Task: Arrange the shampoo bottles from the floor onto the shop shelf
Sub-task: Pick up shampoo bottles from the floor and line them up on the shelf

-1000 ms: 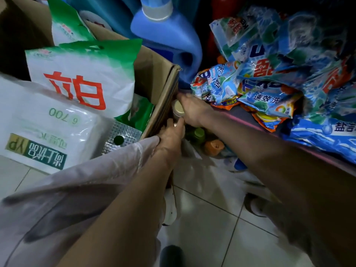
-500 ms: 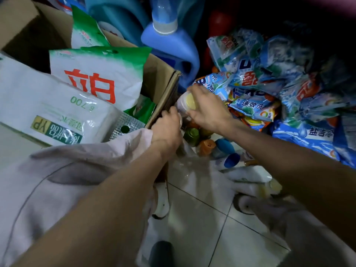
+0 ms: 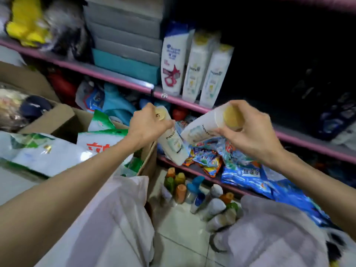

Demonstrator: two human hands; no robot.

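Observation:
My left hand (image 3: 148, 125) grips a white shampoo bottle (image 3: 173, 145) with a yellow cap by its top, the bottle hanging downward. My right hand (image 3: 248, 130) holds a second white shampoo bottle (image 3: 202, 128), tilted with its yellow cap toward me. Both bottles are lifted in front of the pink-edged shelf (image 3: 123, 82). On that shelf stand three white shampoo bottles (image 3: 192, 64) side by side. Several more bottles (image 3: 194, 193) with orange, green, blue and white caps stand on the tiled floor below.
A cardboard box (image 3: 63, 120) with white and green detergent bags sits at the left. Colourful detergent packets (image 3: 231, 162) fill the lower shelf. Grey and teal boxes (image 3: 125, 47) are stacked left of the shelved bottles. My knees in pale trousers fill the bottom.
Both hands have risen from the floor beside the box, each lifting a white bottle. The view has swung upward, bringing the shelf with the standing bottles into sight.

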